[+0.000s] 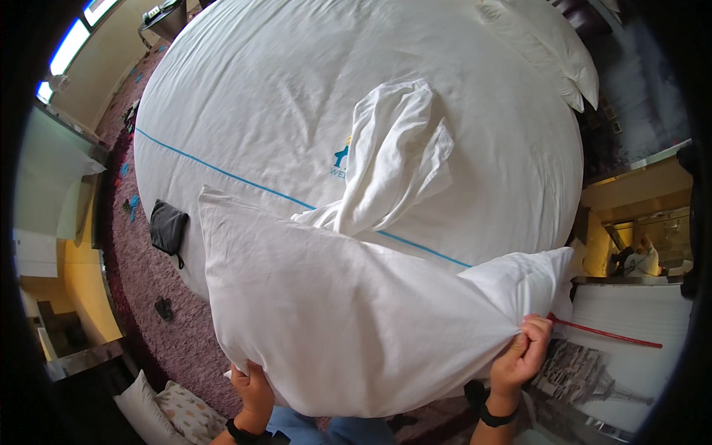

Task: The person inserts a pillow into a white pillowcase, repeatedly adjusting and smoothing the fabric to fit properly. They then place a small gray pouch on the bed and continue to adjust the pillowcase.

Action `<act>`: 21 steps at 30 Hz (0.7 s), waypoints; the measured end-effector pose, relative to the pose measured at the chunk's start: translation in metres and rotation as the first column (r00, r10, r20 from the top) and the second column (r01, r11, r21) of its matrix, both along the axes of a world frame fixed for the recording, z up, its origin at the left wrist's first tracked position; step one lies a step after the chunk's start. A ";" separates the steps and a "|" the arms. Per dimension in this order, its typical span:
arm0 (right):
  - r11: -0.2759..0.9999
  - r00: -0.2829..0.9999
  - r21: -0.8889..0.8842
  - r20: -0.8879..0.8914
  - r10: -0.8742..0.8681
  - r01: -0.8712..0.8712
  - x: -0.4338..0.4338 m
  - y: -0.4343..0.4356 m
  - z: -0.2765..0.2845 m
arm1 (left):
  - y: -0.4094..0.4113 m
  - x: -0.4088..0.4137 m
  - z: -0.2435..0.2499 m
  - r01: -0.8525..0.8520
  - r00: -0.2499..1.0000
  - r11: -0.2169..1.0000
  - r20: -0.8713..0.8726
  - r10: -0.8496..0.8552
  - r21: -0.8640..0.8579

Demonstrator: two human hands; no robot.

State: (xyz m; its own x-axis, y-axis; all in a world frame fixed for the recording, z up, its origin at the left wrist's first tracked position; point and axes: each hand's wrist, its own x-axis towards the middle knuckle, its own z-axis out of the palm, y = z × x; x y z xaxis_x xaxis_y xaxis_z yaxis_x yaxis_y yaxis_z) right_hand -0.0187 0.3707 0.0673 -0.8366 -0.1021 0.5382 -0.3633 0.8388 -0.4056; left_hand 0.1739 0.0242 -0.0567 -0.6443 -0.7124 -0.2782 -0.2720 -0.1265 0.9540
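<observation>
A white pillow in its pillowcase [345, 317] spans the space before me at the near edge of the bed. At its lower left corner, my left hand [253, 389] grips the cloth. My right hand [523, 350] pinches the case at the right side, pulling creases toward the fist. Beyond that hand a bunched white end [517, 278] sticks out to the upper right. A crumpled piece of white cloth [395, 150] lies on the bed behind the pillow, partly covering a printed logo [340, 158].
The round bed [250, 83] wears a white cover with a blue line. A dark grey pouch [168, 227] lies at its left edge. White pillows [545, 44] rest at the far right. Other pillows [183, 411] sit lower left, beside purple carpet [150, 334]. A red stick [606, 331] juts out at right.
</observation>
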 end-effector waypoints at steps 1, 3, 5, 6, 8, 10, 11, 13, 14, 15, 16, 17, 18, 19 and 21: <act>1.000 0.999 -0.002 -0.042 0.010 -0.010 -0.005 0.008 0.008 | 0.013 -0.006 0.000 0.008 1.000 0.999 -0.002 -0.008 0.034; 1.000 0.996 0.016 -0.092 0.012 -0.010 -0.017 0.027 0.024 | 0.040 -0.021 -0.005 0.024 0.997 0.991 -0.077 -0.013 0.135; 0.996 0.988 0.088 -0.155 -0.014 0.027 -0.041 0.050 0.034 | 0.078 -0.044 -0.017 0.013 0.995 0.973 -0.095 0.010 0.229; 0.991 0.984 0.133 -0.179 -0.002 0.026 -0.056 0.063 0.039 | 0.102 -0.056 -0.023 -0.040 0.997 0.938 -0.044 0.059 0.346; 0.978 0.971 0.207 -0.237 0.016 0.035 -0.093 0.091 0.043 | 0.147 -0.080 -0.033 -0.081 0.994 0.822 0.102 0.028 0.563; 0.961 0.955 0.266 -0.297 0.001 0.082 -0.132 0.121 0.038 | 0.197 -0.108 -0.043 0.075 0.986 0.831 0.085 -0.145 0.551; 0.951 0.953 0.278 -0.297 -0.051 0.138 -0.152 0.137 0.030 | 0.224 -0.123 -0.049 0.078 0.959 0.821 0.183 -0.217 0.565; 0.937 0.922 0.301 -0.384 -0.051 0.177 -0.193 0.166 0.007 | 0.271 -0.153 -0.059 0.311 0.919 0.886 0.130 -0.373 0.343; 0.958 0.946 0.228 -0.308 -0.097 0.173 -0.211 0.176 -0.009 | 0.285 -0.164 -0.063 0.449 0.853 0.857 0.166 -0.496 0.251; 0.970 0.963 0.114 -0.193 -0.190 0.214 -0.221 0.181 -0.028 | 0.297 -0.176 -0.067 0.511 0.845 0.859 0.161 -0.510 0.033; 0.973 0.986 0.183 -0.109 -0.124 0.142 -0.222 0.182 -0.049 | 0.300 -0.188 -0.073 0.556 0.791 0.828 0.261 -0.554 0.072; 0.968 0.983 0.191 0.058 -0.177 0.163 -0.221 0.178 -0.067 | 0.299 -0.200 -0.076 0.590 0.737 0.803 0.351 -0.578 0.084; 0.940 0.969 0.287 0.110 -0.223 0.184 -0.208 0.166 -0.088 | 0.298 -0.209 -0.078 0.461 0.853 0.880 0.217 -0.475 0.116; 0.896 0.919 0.371 0.205 -0.337 0.246 -0.186 0.148 -0.109 | 0.295 -0.218 -0.077 0.311 0.938 0.936 0.107 -0.330 0.163; 0.826 0.907 0.524 0.212 -0.363 0.209 -0.142 0.112 -0.131 | 0.266 -0.235 -0.079 0.256 0.963 0.963 0.107 -0.247 -0.081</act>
State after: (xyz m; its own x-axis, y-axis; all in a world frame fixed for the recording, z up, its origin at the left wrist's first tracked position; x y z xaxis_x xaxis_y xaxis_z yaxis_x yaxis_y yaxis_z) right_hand -0.1609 0.4830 -0.0639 -0.9768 -0.0123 0.2136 -0.0066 0.9996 0.0275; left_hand -0.0615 0.2906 -0.1360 -0.7797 -0.5565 -0.2869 -0.3735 0.0457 0.9265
